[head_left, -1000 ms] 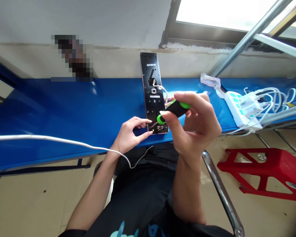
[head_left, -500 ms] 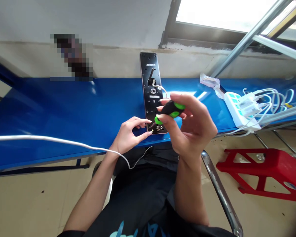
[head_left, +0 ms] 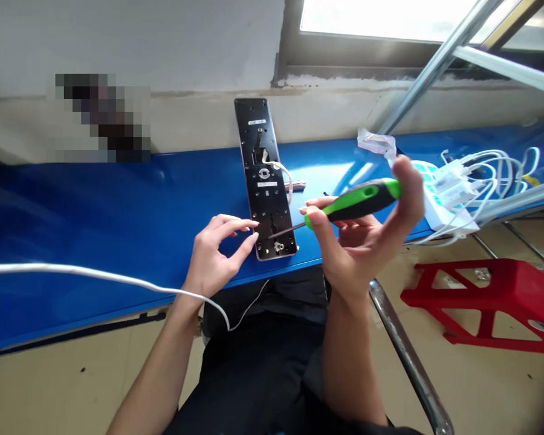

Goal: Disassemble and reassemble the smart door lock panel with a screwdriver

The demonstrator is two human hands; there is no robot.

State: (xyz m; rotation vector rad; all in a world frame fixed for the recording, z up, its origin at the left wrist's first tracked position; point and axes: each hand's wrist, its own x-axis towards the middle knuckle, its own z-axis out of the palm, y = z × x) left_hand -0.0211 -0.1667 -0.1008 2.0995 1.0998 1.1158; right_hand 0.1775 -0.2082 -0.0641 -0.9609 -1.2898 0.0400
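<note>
The right hand (head_left: 367,241) closes in a narrow grip around a green-and-black screwdriver (head_left: 360,200), its thin steel shaft reaching over a long black metal door-lock backplate (head_left: 260,139). The backplate lies lengthwise on the glossy blue tabletop (head_left: 95,205). The left hand (head_left: 213,257), spread wide, sits just left of its near end. A white cable (head_left: 72,270) crosses the tabletop's near left edge. At right, a white power strip (head_left: 448,220) trails white cables, and a red plastic stool (head_left: 480,308) stands on the beige floor (head_left: 72,386). A bright window (head_left: 381,18) lies beyond.
</note>
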